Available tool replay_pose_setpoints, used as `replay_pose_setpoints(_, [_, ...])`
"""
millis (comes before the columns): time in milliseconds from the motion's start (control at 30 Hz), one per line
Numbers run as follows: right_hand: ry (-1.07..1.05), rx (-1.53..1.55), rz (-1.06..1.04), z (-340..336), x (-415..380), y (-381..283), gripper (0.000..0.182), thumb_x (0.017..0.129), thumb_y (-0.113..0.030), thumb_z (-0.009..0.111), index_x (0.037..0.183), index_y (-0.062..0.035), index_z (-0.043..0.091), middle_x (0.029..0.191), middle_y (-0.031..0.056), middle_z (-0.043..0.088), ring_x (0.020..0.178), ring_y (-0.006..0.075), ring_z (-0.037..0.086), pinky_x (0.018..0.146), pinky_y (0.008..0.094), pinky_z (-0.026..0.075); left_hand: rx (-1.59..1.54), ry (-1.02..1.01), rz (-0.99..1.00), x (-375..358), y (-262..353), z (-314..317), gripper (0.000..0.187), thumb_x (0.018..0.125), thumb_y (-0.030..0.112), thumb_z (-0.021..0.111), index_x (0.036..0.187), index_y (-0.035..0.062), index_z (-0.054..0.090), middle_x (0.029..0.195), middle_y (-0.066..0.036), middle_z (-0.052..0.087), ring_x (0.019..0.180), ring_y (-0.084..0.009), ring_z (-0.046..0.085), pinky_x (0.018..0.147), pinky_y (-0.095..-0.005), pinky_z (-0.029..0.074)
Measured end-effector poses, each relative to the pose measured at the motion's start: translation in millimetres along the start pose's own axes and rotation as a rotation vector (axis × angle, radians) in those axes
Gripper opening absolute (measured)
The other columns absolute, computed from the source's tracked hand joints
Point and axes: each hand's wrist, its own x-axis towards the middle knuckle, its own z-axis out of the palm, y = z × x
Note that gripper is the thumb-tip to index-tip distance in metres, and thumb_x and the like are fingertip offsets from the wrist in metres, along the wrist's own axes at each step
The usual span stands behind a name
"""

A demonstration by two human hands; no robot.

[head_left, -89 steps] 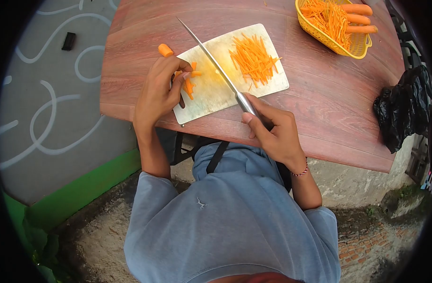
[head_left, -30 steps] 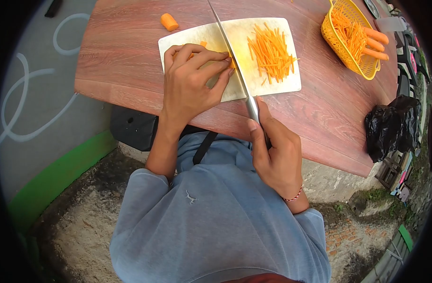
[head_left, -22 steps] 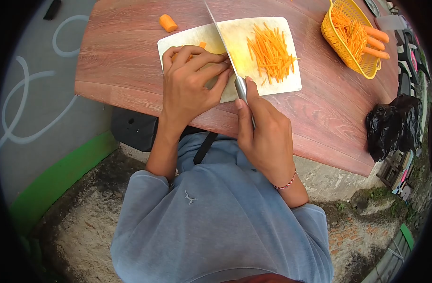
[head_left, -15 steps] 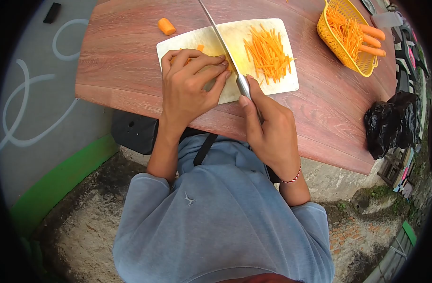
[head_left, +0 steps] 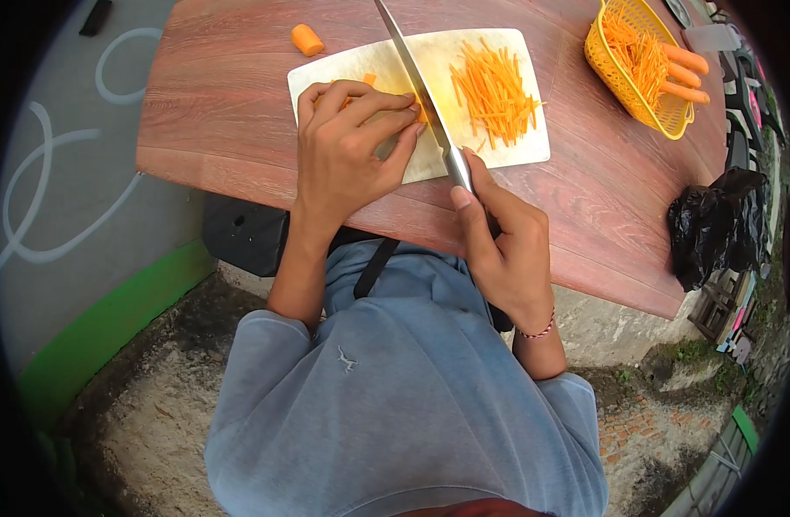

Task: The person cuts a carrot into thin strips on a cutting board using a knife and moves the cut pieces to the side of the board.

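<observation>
My right hand [head_left: 507, 237] grips the handle of a long kitchen knife [head_left: 421, 90], its blade slanting up and left over a white cutting board [head_left: 386, 60]. Curled fingers of my left hand [head_left: 347, 146] press carrot pieces [head_left: 421, 110] against the board, just left of the blade. Those pieces are mostly hidden beneath the hand. On the board's right half lies a pile of carrot strips [head_left: 496, 93]. A carrot chunk [head_left: 307, 40] rests on the table beyond the board's upper left corner.
A yellow plastic basket [head_left: 615, 73] with shredded carrot and whole carrots [head_left: 686, 73] stands at the wooden table's [head_left: 214, 112] far right. Near the right edge sits a black plastic bag [head_left: 718, 228]. A clear container [head_left: 712, 37] is behind the basket.
The knife and my right hand have shifted slightly right and toward me. My left hand stays nearly in place on the carrot pieces.
</observation>
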Motion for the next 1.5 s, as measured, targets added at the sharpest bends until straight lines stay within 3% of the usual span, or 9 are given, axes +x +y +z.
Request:
replay_pose_setpoints(367, [-0.018, 0.018, 0.060, 3, -8, -7, 0.038, 0.103, -0.009, 0.067, 0.136, 0.0088, 0.066, 0.079, 0.0246, 0.064, 0.067, 0.0383, 0.067, 0.065, 0.0430, 0.052, -0.002, 0.017, -0.008, -1, -1, 2, 0.010, 0.082, 0.018, 0.087, 0.091, 0.0129, 0.085, 0.099, 0.006, 0.080, 0.097, -0.0185, 0.069, 0.097, -0.0422, 0.043])
replay_pose_setpoints(467, [0.000, -0.109, -0.014, 6, -9, -10, 0.040, 0.103, -0.008, 0.067, 0.139, 0.0082, 0.064, 0.080, 0.0234, 0.065, 0.068, 0.0381, 0.069, 0.062, 0.0444, 0.053, 0.001, 0.010, 0.000, 1, 0, 0, 0.010, 0.081, 0.018, 0.087, 0.091, 0.0131, 0.085, 0.099, 0.006, 0.080, 0.097, -0.0184, 0.069, 0.097, -0.0421, 0.043])
replay_pose_setpoints(533, [0.066, -0.184, -0.108, 14, -11, -7, 0.043, 0.103, -0.010, 0.066, 0.142, 0.0065, 0.061, 0.080, 0.0209, 0.066, 0.066, 0.0381, 0.069, 0.058, 0.0465, 0.053, -0.003, -0.016, 0.001, 3, 3, -4, 0.015, 0.076, 0.007, 0.085, 0.091, 0.0088, 0.084, 0.100, 0.000, 0.080, 0.099, -0.0243, 0.070, 0.096, -0.0395, 0.046])
replay_pose_setpoints(767, [0.115, -0.244, -0.156, 29, 23, 0, 0.042, 0.104, -0.016, 0.065, 0.140, 0.0048, 0.061, 0.079, 0.0193, 0.067, 0.059, 0.0386, 0.066, 0.054, 0.0489, 0.053, -0.014, -0.039, 0.017, 4, 6, -6, 0.014, 0.076, 0.006, 0.084, 0.090, 0.0071, 0.083, 0.099, -0.002, 0.079, 0.100, -0.0255, 0.070, 0.094, -0.0410, 0.048])
replay_pose_setpoints(967, [0.088, -0.097, -0.153, 7, 7, 5, 0.041, 0.104, -0.016, 0.065, 0.138, 0.0069, 0.062, 0.083, 0.0232, 0.069, 0.067, 0.0414, 0.068, 0.063, 0.0489, 0.054, -0.008, -0.031, 0.032, 5, 6, -5, 0.015, 0.078, 0.005, 0.086, 0.093, 0.0070, 0.084, 0.099, -0.003, 0.080, 0.099, -0.0244, 0.070, 0.092, -0.0396, 0.050])
replay_pose_setpoints(1033, [-0.039, -0.003, 0.049, -10, 1, 0, 0.039, 0.104, -0.015, 0.065, 0.135, 0.0090, 0.065, 0.084, 0.0263, 0.069, 0.074, 0.0425, 0.070, 0.068, 0.0481, 0.054, -0.013, -0.036, 0.016, 4, 5, -5, 0.016, 0.080, 0.006, 0.087, 0.096, 0.0082, 0.085, 0.101, -0.002, 0.081, 0.098, -0.0234, 0.070, 0.092, -0.0389, 0.050])
replay_pose_setpoints(1133, [-0.061, 0.024, 0.104, -19, 0, -3, 0.038, 0.103, -0.015, 0.066, 0.132, 0.0098, 0.067, 0.083, 0.0278, 0.069, 0.076, 0.0437, 0.070, 0.069, 0.0478, 0.053, -0.009, -0.041, 0.017, 4, 5, -5, 0.018, 0.081, 0.006, 0.087, 0.098, 0.0095, 0.086, 0.102, -0.002, 0.082, 0.098, -0.0226, 0.070, 0.092, -0.0381, 0.050])
replay_pose_setpoints(1367, [-0.035, -0.021, 0.027, -15, 0, -9, 0.040, 0.103, -0.015, 0.066, 0.134, 0.0096, 0.066, 0.086, 0.0288, 0.069, 0.080, 0.0450, 0.070, 0.071, 0.0491, 0.054, 0.002, -0.042, 0.022, 3, 6, -4, 0.016, 0.081, 0.007, 0.086, 0.097, 0.0096, 0.086, 0.101, -0.001, 0.081, 0.099, -0.0220, 0.070, 0.093, -0.0377, 0.049])
replay_pose_setpoints(1500, [-0.035, -0.008, 0.018, -12, -2, -11, 0.040, 0.103, -0.014, 0.065, 0.135, 0.0096, 0.065, 0.087, 0.0284, 0.069, 0.081, 0.0445, 0.070, 0.071, 0.0500, 0.054, -0.015, -0.023, 0.007, 2, 4, -2, 0.014, 0.080, 0.011, 0.086, 0.093, 0.0100, 0.085, 0.101, 0.003, 0.081, 0.099, -0.0199, 0.069, 0.095, -0.0396, 0.044])
